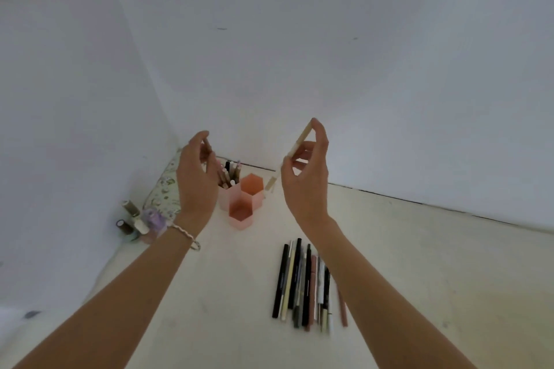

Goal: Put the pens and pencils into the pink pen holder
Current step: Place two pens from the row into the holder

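Note:
A pink pen holder (241, 206) made of three hexagonal cups stands on the table near the wall corner. Its left cup holds several pens (229, 174); the other two look empty. My left hand (196, 177) hovers above and left of that cup, fingers pinched on a brownish pen (207, 145) that points down. My right hand (305, 177) is raised to the right of the holder and grips a beige pencil (295, 150) that slants down towards the back cup. A row of black, beige and pink pens and pencils (305, 283) lies flat under my right forearm.
At the left stand small bottles (129, 220) and a lilac container (154, 220), with a floral pouch (163, 189) leaning against the wall. White walls meet in the corner behind the holder. The cream table (434, 263) stretches to the right.

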Demonstrator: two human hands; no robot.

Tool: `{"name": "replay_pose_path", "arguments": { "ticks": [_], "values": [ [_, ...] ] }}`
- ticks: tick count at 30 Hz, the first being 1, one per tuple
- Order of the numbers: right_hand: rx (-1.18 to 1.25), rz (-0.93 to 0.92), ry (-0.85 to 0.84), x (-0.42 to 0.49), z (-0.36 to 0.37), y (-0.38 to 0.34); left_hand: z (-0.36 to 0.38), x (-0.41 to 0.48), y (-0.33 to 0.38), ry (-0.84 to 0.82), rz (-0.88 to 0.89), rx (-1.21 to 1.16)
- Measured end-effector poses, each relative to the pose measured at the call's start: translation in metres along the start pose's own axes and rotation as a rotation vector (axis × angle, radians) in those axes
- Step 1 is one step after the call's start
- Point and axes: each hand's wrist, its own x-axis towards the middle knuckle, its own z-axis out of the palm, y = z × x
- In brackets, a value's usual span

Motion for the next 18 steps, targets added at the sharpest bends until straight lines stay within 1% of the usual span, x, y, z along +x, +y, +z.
{"name": "replay_pose_path", "arguments": {
  "ticks": [1,3,5,6,8,11,15,16,18],
  "values": [
    [0.018,-0.012,0.015,0.003,0.005,-0.002,0.003,-0.004,-0.004,-0.021,0.022,0.036],
    [0.046,-0.019,0.018,0.007,0.017,-0.005,0.006,-0.009,-0.013,-0.048,0.118,0.188],
    [0.069,-0.010,0.011,0.008,0.030,-0.005,0.003,-0.010,-0.023,-0.030,0.208,0.310],
    [0.078,-0.013,0.008,0.008,0.038,-0.004,-0.001,-0.009,-0.026,-0.002,0.207,0.317],
    [0.079,-0.035,0.003,0.008,0.053,0.000,-0.012,-0.004,-0.029,0.063,0.155,0.274],
    [0.019,-0.085,-0.056,0.002,0.074,0.009,-0.028,0.000,-0.030,0.071,0.095,0.191],
    [-0.188,-0.111,-0.261,-0.012,0.089,0.024,-0.038,-0.006,-0.024,0.057,0.041,0.116],
    [-0.249,-0.145,-0.298,-0.016,0.090,0.028,-0.038,-0.011,-0.022,0.055,0.030,0.109],
    [-0.372,-0.229,-0.296,-0.024,0.086,0.036,-0.036,-0.023,-0.016,0.053,0.019,0.081]
  ]
}}
